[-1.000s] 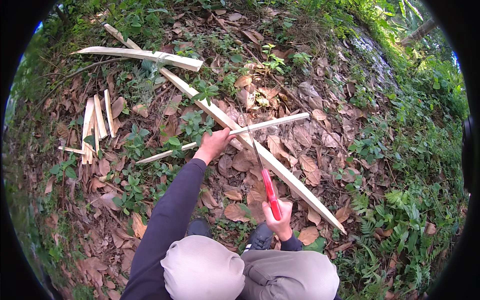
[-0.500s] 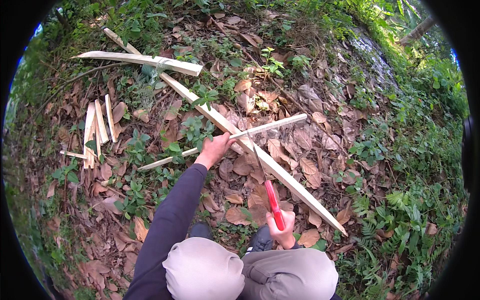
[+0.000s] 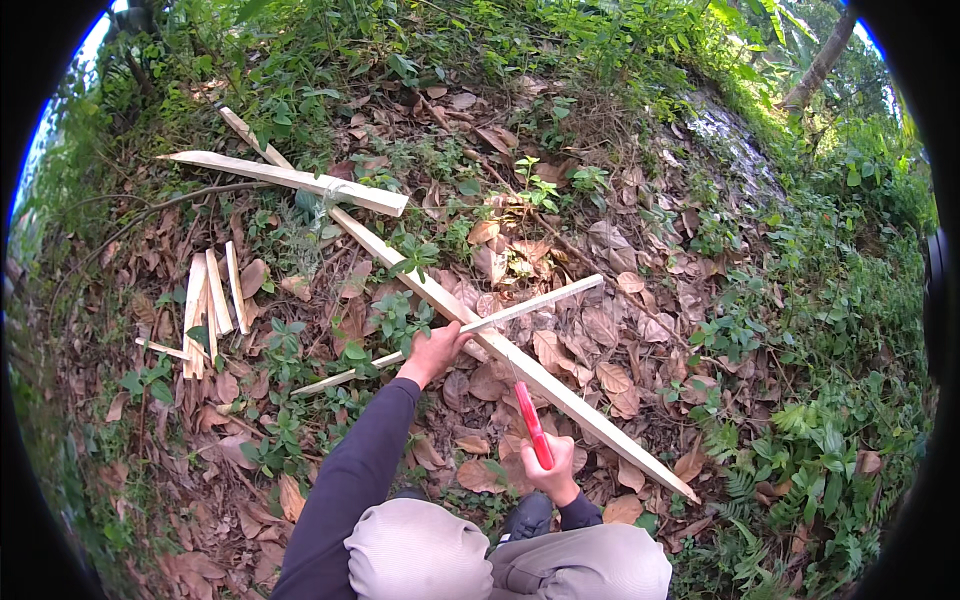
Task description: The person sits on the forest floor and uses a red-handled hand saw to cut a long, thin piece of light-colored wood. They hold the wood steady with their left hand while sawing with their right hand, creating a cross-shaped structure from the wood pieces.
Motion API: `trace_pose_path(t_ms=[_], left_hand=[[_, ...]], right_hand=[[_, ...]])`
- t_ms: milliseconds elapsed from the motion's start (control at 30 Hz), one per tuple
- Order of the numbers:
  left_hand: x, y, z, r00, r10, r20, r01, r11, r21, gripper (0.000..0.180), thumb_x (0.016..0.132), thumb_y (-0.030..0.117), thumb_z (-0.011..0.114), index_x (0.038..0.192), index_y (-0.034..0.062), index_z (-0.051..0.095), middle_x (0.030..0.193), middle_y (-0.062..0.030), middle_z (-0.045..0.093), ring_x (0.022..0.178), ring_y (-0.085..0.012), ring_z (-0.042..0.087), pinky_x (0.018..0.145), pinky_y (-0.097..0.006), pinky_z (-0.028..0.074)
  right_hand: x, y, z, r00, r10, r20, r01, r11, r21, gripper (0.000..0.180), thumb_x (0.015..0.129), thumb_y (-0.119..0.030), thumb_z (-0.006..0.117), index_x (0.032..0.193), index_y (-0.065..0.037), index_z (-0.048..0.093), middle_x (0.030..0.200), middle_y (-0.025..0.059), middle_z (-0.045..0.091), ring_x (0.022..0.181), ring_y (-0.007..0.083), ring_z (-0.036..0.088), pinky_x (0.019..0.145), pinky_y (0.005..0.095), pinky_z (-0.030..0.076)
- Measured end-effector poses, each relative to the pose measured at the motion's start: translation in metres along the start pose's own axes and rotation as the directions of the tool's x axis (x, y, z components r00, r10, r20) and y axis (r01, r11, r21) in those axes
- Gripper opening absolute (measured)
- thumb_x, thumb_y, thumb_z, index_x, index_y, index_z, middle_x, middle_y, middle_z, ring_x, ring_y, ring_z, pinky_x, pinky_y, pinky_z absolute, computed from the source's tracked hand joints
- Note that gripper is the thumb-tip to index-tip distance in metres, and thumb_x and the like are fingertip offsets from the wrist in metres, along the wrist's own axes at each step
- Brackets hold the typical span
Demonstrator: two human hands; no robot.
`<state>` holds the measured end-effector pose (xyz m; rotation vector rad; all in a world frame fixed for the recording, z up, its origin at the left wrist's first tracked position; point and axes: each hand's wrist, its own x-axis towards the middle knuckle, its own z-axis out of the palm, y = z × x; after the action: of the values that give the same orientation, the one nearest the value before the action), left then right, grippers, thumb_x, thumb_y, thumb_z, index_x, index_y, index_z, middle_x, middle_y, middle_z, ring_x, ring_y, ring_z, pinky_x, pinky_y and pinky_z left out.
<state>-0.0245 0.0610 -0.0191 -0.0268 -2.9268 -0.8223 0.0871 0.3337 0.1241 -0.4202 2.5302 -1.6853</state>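
My left hand (image 3: 437,350) presses down on a thin pale wooden strip (image 3: 545,302) where it crosses a long flat wooden plank (image 3: 560,390) lying diagonally on the leaf-covered ground. My right hand (image 3: 553,467) grips the red handle of a hand saw (image 3: 531,425), whose blade points up toward the crossing of strip and plank. I crouch, with my knees at the bottom of the view.
A shorter wide board (image 3: 290,180) lies across the plank's far end. A small pile of cut wooden pieces (image 3: 208,310) sits at the left. Dry leaves and low green plants cover the slope; a tree trunk (image 3: 820,65) stands at the upper right.
The right hand with the saw has shifted slightly along the plank. The left hand stays on the thin strip.
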Motion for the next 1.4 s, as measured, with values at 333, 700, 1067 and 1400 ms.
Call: trace_pose_path(t_ms=[333, 700, 1067, 1400], left_hand=[[0.003, -0.002, 0.002, 1.000, 0.003, -0.008, -0.002, 0.999, 0.036, 0.032, 0.100, 0.042, 0.055, 0.092, 0.0105, 0.057, 0.069, -0.0139, 0.068, 0.064, -0.0367, 0.068, 0.055, -0.051, 0.052], [0.004, -0.006, -0.002, 0.997, 0.038, -0.063, -0.038, 0.999, -0.010, 0.032, 0.099, 0.039, 0.058, 0.090, 0.0089, 0.056, 0.067, -0.0157, 0.066, 0.061, -0.0368, 0.067, 0.051, -0.048, 0.051], [0.002, -0.002, 0.001, 0.996, 0.053, -0.072, -0.053, 0.999, 0.000, 0.032, 0.099, 0.039, 0.059, 0.088, 0.0089, 0.055, 0.065, -0.0145, 0.065, 0.060, -0.0364, 0.066, 0.052, -0.048, 0.051], [0.005, -0.002, 0.003, 0.997, 0.050, -0.066, -0.050, 0.999, -0.007, 0.032, 0.099, 0.038, 0.058, 0.088, 0.0084, 0.054, 0.064, -0.0156, 0.065, 0.060, -0.0371, 0.066, 0.051, -0.049, 0.050]], right_hand=[[0.009, 0.004, -0.003, 0.999, 0.034, 0.011, -0.034, 0.999, -0.003, 0.030, 0.080, -0.007, 0.069, 0.058, -0.004, 0.048, 0.045, 0.0057, 0.041, 0.037, 0.0143, 0.041, 0.041, 0.0330, 0.031], [0.018, -0.007, -0.001, 0.999, 0.009, 0.042, -0.010, 1.000, 0.009, 0.030, 0.081, -0.007, 0.068, 0.059, -0.003, 0.049, 0.045, 0.0046, 0.042, 0.037, 0.0132, 0.041, 0.042, 0.0318, 0.032], [0.025, 0.000, -0.013, 0.992, 0.083, 0.095, -0.082, 0.997, -0.007, 0.029, 0.080, -0.006, 0.067, 0.059, -0.002, 0.048, 0.045, 0.0061, 0.041, 0.039, 0.0133, 0.042, 0.042, 0.0326, 0.032], [0.022, -0.002, -0.023, 0.991, 0.072, 0.115, -0.070, 0.997, -0.016, 0.028, 0.082, -0.006, 0.066, 0.059, -0.004, 0.049, 0.047, 0.0002, 0.041, 0.041, 0.0080, 0.039, 0.042, 0.0302, 0.031]])
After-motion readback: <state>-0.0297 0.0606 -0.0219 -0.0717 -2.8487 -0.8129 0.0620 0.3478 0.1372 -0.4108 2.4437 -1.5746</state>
